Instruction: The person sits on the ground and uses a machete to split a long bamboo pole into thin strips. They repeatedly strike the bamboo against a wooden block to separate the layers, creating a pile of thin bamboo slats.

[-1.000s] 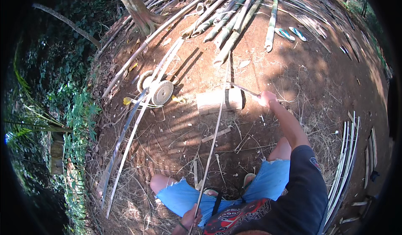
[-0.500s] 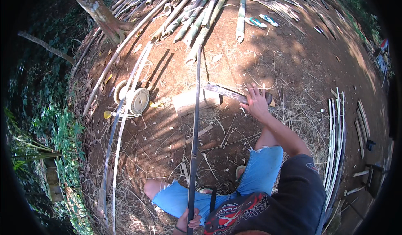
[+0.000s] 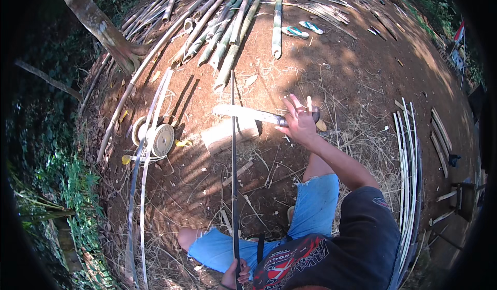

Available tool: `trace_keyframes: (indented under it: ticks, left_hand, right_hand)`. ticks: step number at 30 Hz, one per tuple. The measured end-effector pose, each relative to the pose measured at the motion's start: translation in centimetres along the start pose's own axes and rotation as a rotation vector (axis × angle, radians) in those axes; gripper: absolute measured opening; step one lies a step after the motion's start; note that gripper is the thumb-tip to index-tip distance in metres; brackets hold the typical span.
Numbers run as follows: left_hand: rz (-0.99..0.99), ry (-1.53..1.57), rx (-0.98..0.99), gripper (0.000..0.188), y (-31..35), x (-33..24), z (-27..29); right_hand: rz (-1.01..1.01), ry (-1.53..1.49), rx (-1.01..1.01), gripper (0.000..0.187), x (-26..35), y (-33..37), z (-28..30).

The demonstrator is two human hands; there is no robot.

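My left hand [image 3: 236,275] is closed round the lower end of a long dark bamboo strip [image 3: 234,186] by my left thigh. That strip runs straight away from me, its far end near the cut bamboo poles. My right hand [image 3: 300,124] holds a machete [image 3: 259,115] by its handle, with some fingers stretched out; the dark butt shows past the hand. Its bright blade points left and crosses the strip, above a pale wooden block [image 3: 222,139] on the ground. Whether blade and strip touch I cannot tell.
Several bamboo poles [image 3: 228,65] lie at the far side, near a tree trunk [image 3: 103,26] and flip-flops [image 3: 295,32]. Left are a round spool [image 3: 163,140] and pale strips [image 3: 145,202]; more strips [image 3: 406,171] lie right. Shavings [image 3: 357,145] litter the soil.
The machete has turned so more of its blade shows, and its tip has moved left past the strip. My left hand keeps its hold. The whole view has shifted slightly.
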State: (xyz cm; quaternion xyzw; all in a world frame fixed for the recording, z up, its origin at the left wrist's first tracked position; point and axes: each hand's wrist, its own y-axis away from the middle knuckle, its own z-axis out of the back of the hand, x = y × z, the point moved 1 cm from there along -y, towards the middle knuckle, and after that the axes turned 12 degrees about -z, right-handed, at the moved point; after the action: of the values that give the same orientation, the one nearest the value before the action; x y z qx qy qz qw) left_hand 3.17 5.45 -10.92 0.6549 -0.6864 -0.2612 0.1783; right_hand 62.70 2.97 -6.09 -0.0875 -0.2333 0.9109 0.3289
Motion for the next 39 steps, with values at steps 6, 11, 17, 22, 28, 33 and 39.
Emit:
trace_keyframes:
  ticks: [6,11,17,22,28,33,39]
  left_hand:
    - [0.034,-0.008,-0.265,0.044,0.4,0.1,-3.5]
    - [-0.017,-0.142,-0.159,0.045,0.3,-0.5,-2.5]
    - [-0.049,-0.22,-0.131,0.045,0.4,-0.7,-1.2]
    - [-0.058,-0.298,-0.143,0.045,0.3,-1.0,-1.5]
    - [-0.036,-0.299,-0.501,0.037,0.2,0.0,-3.3]
    - [-0.066,-0.304,-0.527,0.033,0.1,-0.1,-3.5]
    - [-0.092,-0.367,-0.508,0.03,0.3,-0.2,-4.8]
  right_hand:
    - [0.057,0.062,-0.041,0.055,2.0,-0.9,1.4]
    - [0.088,0.003,-0.094,0.053,3.8,-1.7,3.2]
    - [0.133,-0.118,-0.02,0.055,6.4,-2.8,7.0]
    - [0.201,-0.181,-0.036,0.054,9.0,-3.5,12.4]
    - [0.317,-0.285,-0.121,0.051,11.5,-4.0,19.2]
    - [0.389,-0.341,-0.173,0.05,12.7,-4.0,22.8]
    - [0.422,-0.363,-0.204,0.05,13.4,-4.0,24.5]
